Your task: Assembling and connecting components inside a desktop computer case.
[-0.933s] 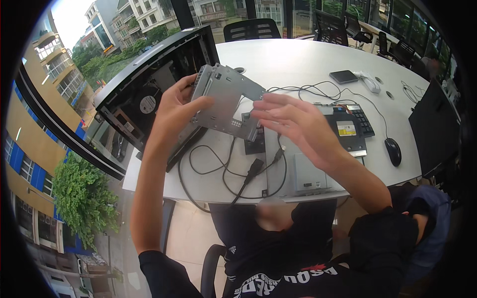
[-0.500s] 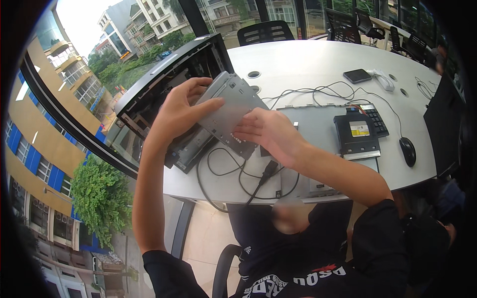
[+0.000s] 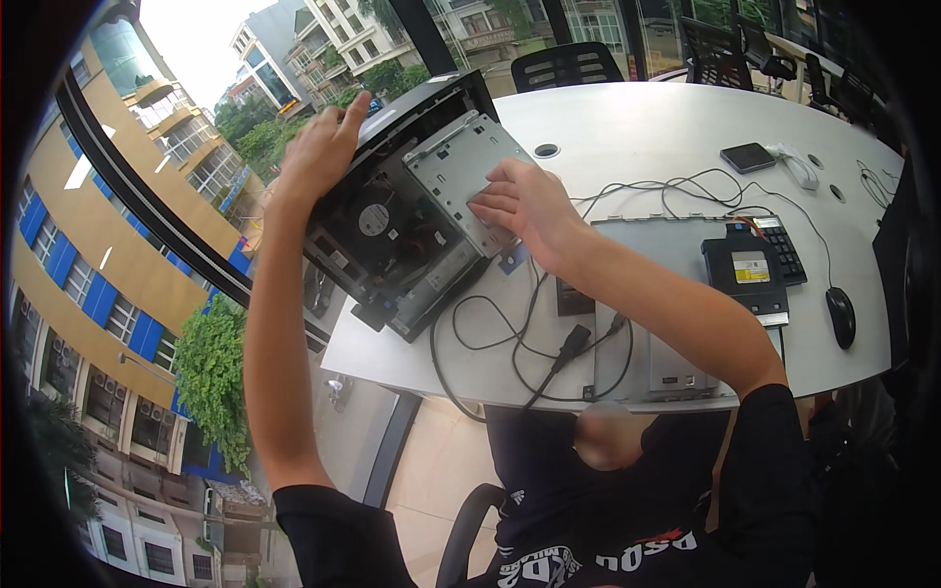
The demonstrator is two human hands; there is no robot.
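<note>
1. The white table (image 3: pixel 637 127) is the biggest thing in front of me, its curved top running away toward a black chair (image 3: pixel 567 67) on the far side.
2. At its left end stands a black computer case (image 3: pixel 482 96), its open side turned toward the person, with the insides showing.
3. A broad, flat grey panel (image 3: pixel 662 245) lies on the tabletop, partly hidden from me by the right forearm.
4. The grey metal plate (image 3: pixel 446 162), pierced with small holes, sits slanted at the upper right of the case's opening, covering part of the inside.
5. The right hand (image 3: pixel 529 201) reaches to the plate's right side, fingers extended and loosely parted, fingertips against its surface; it isn't closed around anything.
6. The left hand (image 3: pixel 319 157) is at the case's upper left edge, thumb raised and spread away from the fingers; I cannot tell how firmly it touches.
7. A black drive (image 3: pixel 745 269) with a yellow-and-white label rests on the panel, just beside a black keypad (image 3: pixel 784 257).
8. Deep in the case I see a dark fan (image 3: pixel 374 220) with a pale round label.
9. The black mouse (image 3: pixel 841 318) lies farther right.
10. Smallest, a black cable plug (image 3: pixel 573 343) lies among looped cords near the table's front edge.
</note>
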